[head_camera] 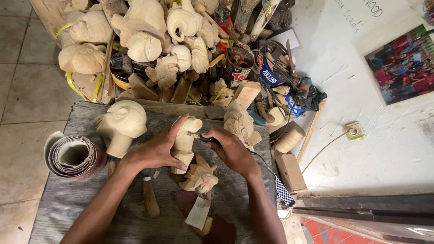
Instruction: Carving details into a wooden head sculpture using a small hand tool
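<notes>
- The left hand (156,151) wraps its grip around a pale, unpainted wooden carving of an animal-like head (185,142), holding it upright near the middle of the grey, weathered wooden desk (77,199).
- The right hand (230,151) comes in from 3 o'clock of the carving, its grip closed on a small dark-handled tool (209,139) whose tip meets the wood.
- At 9 o'clock of the carving stands a larger pale wooden head with a round, smooth crown (122,124).
- At 6 o'clock lies a detailed pale wooden mask-like carving (200,177), just beside the held piece.
- A thick roll of reddish-brown sandpaper (72,156) rests at the desk's 9 o'clock edge.
- A wooden-handled chisel (150,196) lies at 7 o'clock.
- A heap of unfinished pale carvings (144,40) fills 12 o'clock.
</notes>
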